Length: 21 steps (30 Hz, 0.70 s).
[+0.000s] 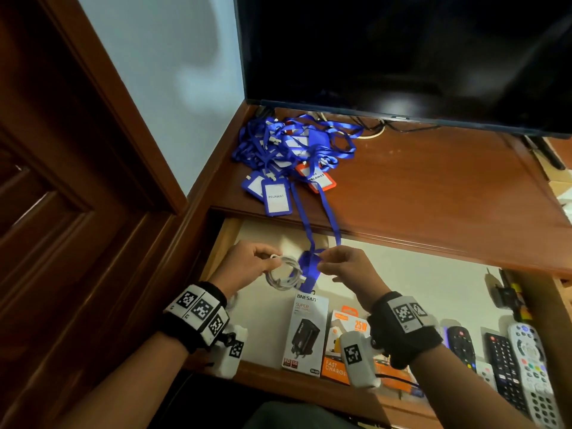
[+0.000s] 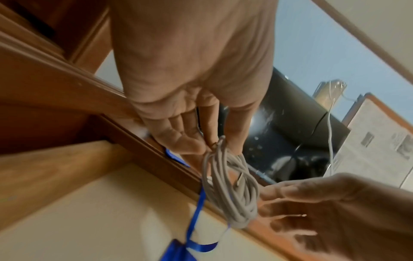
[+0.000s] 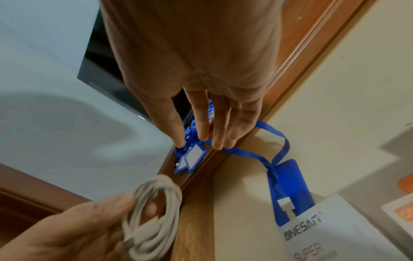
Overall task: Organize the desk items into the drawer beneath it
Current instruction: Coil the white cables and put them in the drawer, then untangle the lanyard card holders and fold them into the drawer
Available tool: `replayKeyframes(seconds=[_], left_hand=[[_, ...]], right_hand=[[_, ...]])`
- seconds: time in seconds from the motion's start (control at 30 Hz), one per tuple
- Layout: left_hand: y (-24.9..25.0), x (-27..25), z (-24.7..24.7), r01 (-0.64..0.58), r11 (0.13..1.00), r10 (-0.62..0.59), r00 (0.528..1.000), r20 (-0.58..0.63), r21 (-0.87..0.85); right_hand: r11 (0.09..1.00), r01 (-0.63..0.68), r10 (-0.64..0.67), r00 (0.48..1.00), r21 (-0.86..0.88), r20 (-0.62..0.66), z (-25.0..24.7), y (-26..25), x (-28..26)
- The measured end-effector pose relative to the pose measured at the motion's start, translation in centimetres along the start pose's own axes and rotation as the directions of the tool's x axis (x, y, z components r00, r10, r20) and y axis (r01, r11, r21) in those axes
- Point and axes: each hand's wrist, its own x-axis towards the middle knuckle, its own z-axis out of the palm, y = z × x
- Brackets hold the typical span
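My left hand (image 1: 247,263) pinches a coiled white cable (image 1: 284,274) by its top, the loops hanging over the open drawer (image 1: 418,283). My right hand (image 1: 346,267) is just beside the coil with fingers straight and relaxed, gripping nothing; I cannot tell whether they touch the blue lanyard strap (image 1: 309,218). Below my hands lie a blue badge holder (image 3: 288,187), tucked partly under a ONESAM charger box (image 1: 306,332), and an orange 25W charger box (image 1: 349,342); remote controls (image 1: 507,363) lie to the right of my right wrist. Beyond my hands the strap runs up over the desk (image 1: 433,187) edge to a tangle of blue lanyards (image 1: 291,150) with PELAWAT badges, beneath a dark television (image 1: 402,57).
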Motion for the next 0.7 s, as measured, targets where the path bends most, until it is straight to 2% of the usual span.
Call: replayKeyframes(seconds=[0.1, 0.23, 0.3, 0.4, 0.53, 0.63, 0.7], left_hand=[[-1.9, 1.2, -2.4, 0.028, 0.966, -0.03, 1.0, 0.004, 0.258], [-3.6, 3.2, -4.5, 0.039, 0.829, -0.053, 0.999, 0.008, 0.557], [-4.0, 4.2, -4.7, 0.018, 0.738, -0.047, 0.999, 0.025, 0.674], [-4.4, 6.0, -4.4, -0.082, 0.599, -0.013, 0.994, 0.112, 0.797], [-4.9, 7.8, -3.5, -0.224, 0.373, -0.01, 0.969, 0.245, 0.901], [-6.0, 9.2, -3.1, -0.273, 0.285, -0.053, 0.953, 0.3, 0.919], [-6.8, 9.8, -3.1, -0.286, 0.253, -0.077, 0.946, 0.314, 0.924]], right_hand=[[0.991, -0.015, 0.014, 1.0, -0.133, -0.014, 0.3, 0.2, 2.5], [0.935, 0.066, -0.061, 0.998, -0.349, 0.027, 2.3, -1.1, 6.4], [0.844, 0.15, -0.125, 0.989, -0.515, 0.083, 4.0, -2.4, 8.8], [0.672, 0.273, -0.217, 0.961, -0.688, 0.169, 6.6, -4.6, 11.9], [0.481, 0.296, -0.187, 0.954, -0.825, 0.234, 8.7, -6.0, 14.8], [0.364, 0.31, -0.192, 0.948, -0.878, 0.255, 9.3, -5.3, 16.4], [0.335, 0.299, -0.193, 0.95, -0.894, 0.245, 9.5, -4.4, 17.0]])
